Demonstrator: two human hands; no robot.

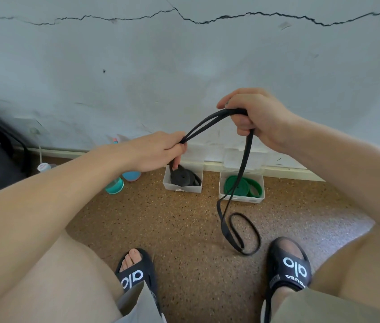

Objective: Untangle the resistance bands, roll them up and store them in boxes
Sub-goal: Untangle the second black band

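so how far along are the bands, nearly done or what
Partly done. A rolled black band sits in the left box and a rolled green band in the right box. In hand: a loose black band, gripped by the left hand and right hand, its lower loop trailing on the floor. It is not yet rolled or boxed.

Soft, even daylight is spread across the scene; shadows are faint. Edges are bowed by wide-angle distortion, and the left border is blurred.
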